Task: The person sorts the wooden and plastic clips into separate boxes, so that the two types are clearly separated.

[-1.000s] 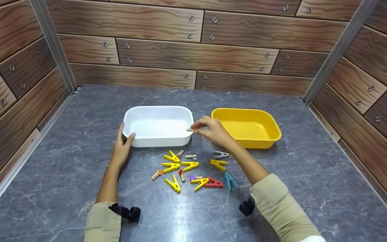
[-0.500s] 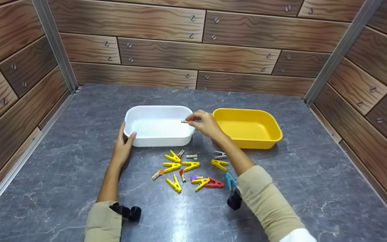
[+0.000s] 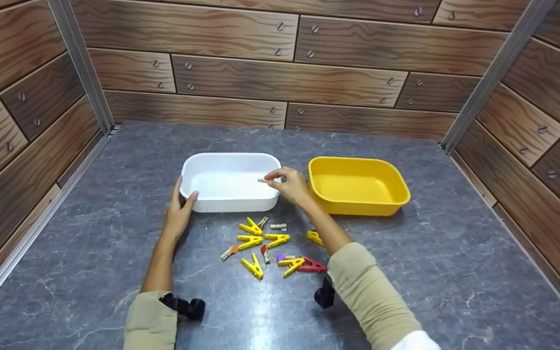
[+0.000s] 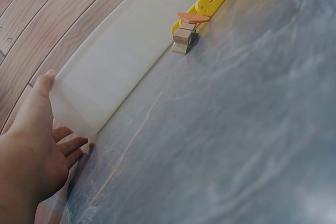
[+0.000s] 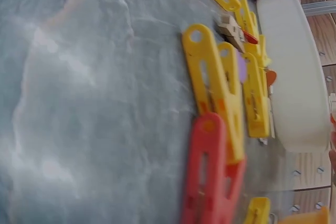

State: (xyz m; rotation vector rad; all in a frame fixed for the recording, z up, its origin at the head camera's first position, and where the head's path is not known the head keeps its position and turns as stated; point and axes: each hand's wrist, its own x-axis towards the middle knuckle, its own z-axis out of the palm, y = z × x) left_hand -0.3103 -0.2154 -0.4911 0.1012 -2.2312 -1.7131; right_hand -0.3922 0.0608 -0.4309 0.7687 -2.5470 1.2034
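Note:
My left hand (image 3: 178, 216) holds the left front corner of a white plastic tub (image 3: 231, 206). In the left wrist view its thumb lies against the wall near the rim, and its fingers curl at the lower corner. My right hand (image 3: 292, 187) pinches a small wooden clothespin (image 3: 262, 180) between thumb and fingers, over the right side of the white tub. In front of the tub lie several yellow plastic clothespins (image 3: 277, 239), a red clothespin (image 3: 312, 265) and small wooden clothespins, one with an orange disc (image 3: 234, 249). My right forearm hides part of the group.
A yellow tub (image 3: 360, 209) stands right of the white one, with a narrow gap between them. Wood-patterned walls (image 3: 236, 80) enclose the grey marbled table (image 3: 90, 253) at the back and sides. Black wrist cameras (image 3: 187, 308) stick out from both sleeves.
My right hand has moved left with the wooden clothespin, from beside the white tub's rim to over its inside. Its forearm now covers the grey and teal clothespins. My left hand stays put.

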